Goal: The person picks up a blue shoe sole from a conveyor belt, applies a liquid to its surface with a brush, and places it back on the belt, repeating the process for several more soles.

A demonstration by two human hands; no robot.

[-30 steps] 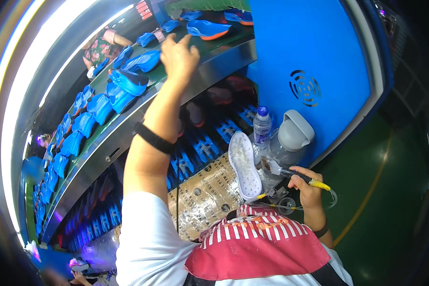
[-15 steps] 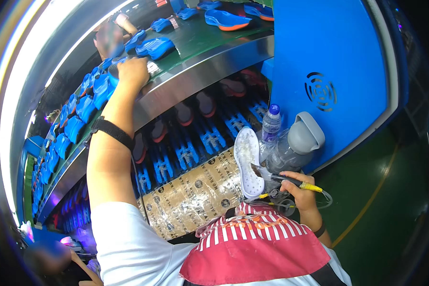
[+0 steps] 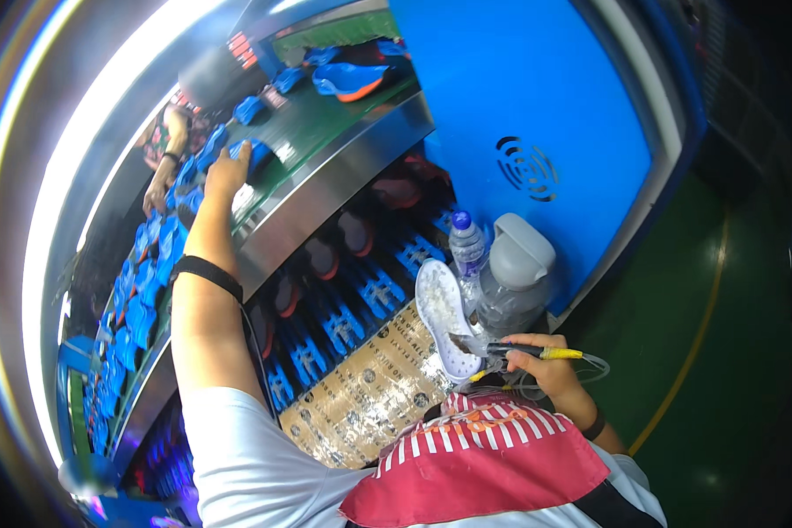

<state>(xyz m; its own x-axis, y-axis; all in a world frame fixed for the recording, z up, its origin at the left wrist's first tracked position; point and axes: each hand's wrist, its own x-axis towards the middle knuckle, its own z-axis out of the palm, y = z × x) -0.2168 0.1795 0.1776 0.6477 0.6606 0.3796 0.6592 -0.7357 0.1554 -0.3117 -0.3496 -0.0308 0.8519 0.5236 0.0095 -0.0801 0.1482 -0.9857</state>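
My left hand (image 3: 226, 173) reaches far over the green conveyor belt (image 3: 312, 123), its fingers closed at the edge of a blue shoe sole (image 3: 257, 155). The palm side is hidden. In my right hand (image 3: 544, 363) is a brush (image 3: 510, 349) with a dark handle, a yellow end and a thin cable. Its bristles touch a white perforated sole-shaped tray (image 3: 444, 308), smeared with whitish, glue-like stuff. That tray leans beside a clear bottle (image 3: 466, 242) with a purple cap and a larger jug (image 3: 517, 264) with a grey lid.
More blue soles (image 3: 141, 317) line the belt at left; an orange-bottomed one (image 3: 352, 81) lies farther back. A metal rail (image 3: 326, 172) edges the belt. Below are dark soles (image 3: 355, 233) on blue racks. A taped cardboard surface (image 3: 361, 396), blue machine housing (image 3: 519, 88) and co-worker's hand (image 3: 156, 195) are around.
My left hand has left a darker sole among the row and come to another blue sole. The view has turned, and a co-worker's arm shows more across the belt. The brush stays on the tray.
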